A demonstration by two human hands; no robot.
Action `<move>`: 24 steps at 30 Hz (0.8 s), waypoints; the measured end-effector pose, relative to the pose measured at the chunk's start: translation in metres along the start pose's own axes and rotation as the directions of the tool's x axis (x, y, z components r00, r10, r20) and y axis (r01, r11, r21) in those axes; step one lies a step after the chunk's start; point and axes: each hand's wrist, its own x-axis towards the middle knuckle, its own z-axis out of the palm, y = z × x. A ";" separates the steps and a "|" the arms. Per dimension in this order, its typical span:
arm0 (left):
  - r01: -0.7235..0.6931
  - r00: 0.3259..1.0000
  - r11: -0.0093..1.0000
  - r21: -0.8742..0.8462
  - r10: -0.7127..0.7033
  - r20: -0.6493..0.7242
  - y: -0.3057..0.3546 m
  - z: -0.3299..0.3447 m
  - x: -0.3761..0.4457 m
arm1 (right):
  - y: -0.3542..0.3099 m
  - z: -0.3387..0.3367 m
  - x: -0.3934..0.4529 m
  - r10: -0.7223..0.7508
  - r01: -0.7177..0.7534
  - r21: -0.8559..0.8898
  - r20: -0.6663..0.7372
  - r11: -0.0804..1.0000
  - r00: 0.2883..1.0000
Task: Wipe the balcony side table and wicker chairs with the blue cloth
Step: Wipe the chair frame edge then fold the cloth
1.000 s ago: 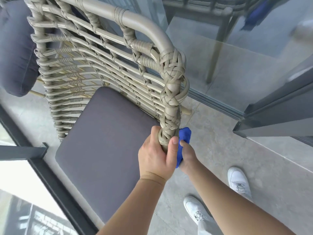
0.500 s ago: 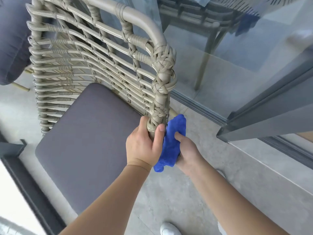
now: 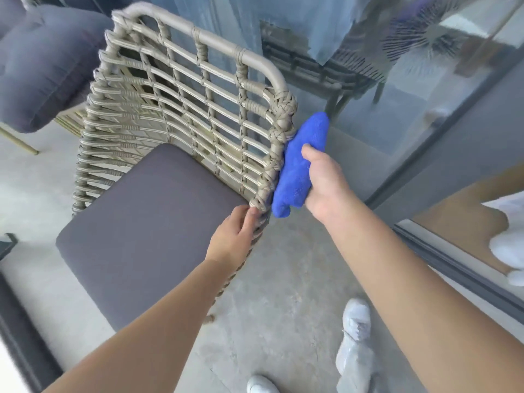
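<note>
At the centre of the frame, the blue cloth [image 3: 302,163] is gripped by the curled fingers of the right hand [image 3: 323,181] and pressed against the outer side post of the wicker chair [image 3: 184,109]. The lower end of that post, beside the grey seat cushion [image 3: 147,222], is held by the left hand [image 3: 235,234], its fingers curled around the weave.

blue cloth [image 3: 300,165], beige wicker chair [image 3: 181,109], grey cushion [image 3: 147,222]

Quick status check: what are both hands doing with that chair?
Right hand grips blue cloth, pressed against wicker chair's side post. Left hand steadies the frame's lower end. Nothing in the way.
</note>
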 end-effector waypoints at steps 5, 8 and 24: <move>0.168 0.981 0.984 0.054 -0.173 0.092 -0.049 0.001 -0.013 | 0.043 -0.016 -0.001 -0.198 0.163 -0.254 -0.116 0.953 0.973; 0.091 0.994 0.994 -0.061 -0.094 -0.047 -0.059 0.015 -0.010 | 0.084 -0.034 0.019 -0.123 0.064 -0.261 -0.215 0.963 0.969; -0.223 0.906 0.963 0.149 0.262 -0.334 -0.099 0.044 0.014 | 0.256 -0.024 0.093 0.644 -0.656 0.117 0.125 0.746 0.755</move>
